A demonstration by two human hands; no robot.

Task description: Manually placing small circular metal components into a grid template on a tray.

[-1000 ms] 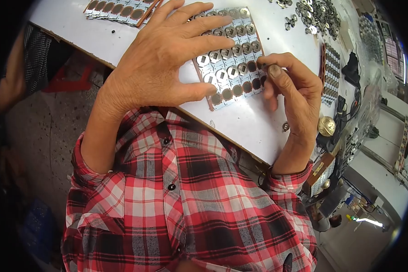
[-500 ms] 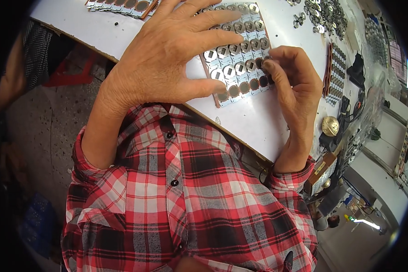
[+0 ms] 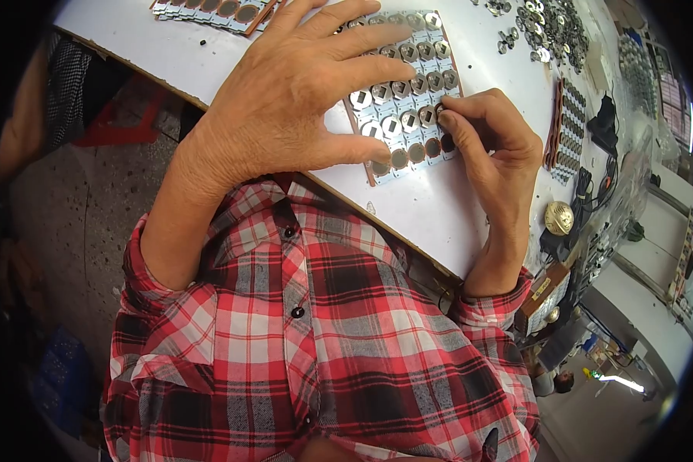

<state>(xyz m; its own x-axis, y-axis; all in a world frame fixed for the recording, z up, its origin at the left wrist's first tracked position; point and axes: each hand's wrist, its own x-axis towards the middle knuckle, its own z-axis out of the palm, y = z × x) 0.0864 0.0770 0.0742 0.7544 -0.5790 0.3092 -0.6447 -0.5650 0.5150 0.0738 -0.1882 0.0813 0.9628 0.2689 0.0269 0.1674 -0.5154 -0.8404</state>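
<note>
Under my left hand (image 3: 277, 115), on the white table (image 3: 431, 219), lies a pale blue panel (image 3: 393, 105) with rows of metal discs (image 3: 409, 118), and near my body a row of dark rounds (image 3: 416, 153), the ones I can see being bare. My left fingers are spread wide over its left part, thumb tip at the near corner. My right hand (image 3: 500, 146) has thumb and forefinger brought close together at the right end of the lowest disc row; a disc edge seems to show there, but I can't tell whether I'm pinching it or only touching it. I judge the panel to be light, thin and fairly stiff, likely to skate on this smooth table if nudged, so it's best steadied flat by its edges. The discs look thin, hard and slick, probably springy; I'd take one by opposite sides of its rim, with little force, since a squeeze off-centre could flip it or bend it. Compared with a second ago, my right thumb and forefinger have closed the clear gap between them and come over the spot that was showing dark, fifth along in that row. My left hand keeps its spread, and the panel appears slightly farther right in view.
</note>
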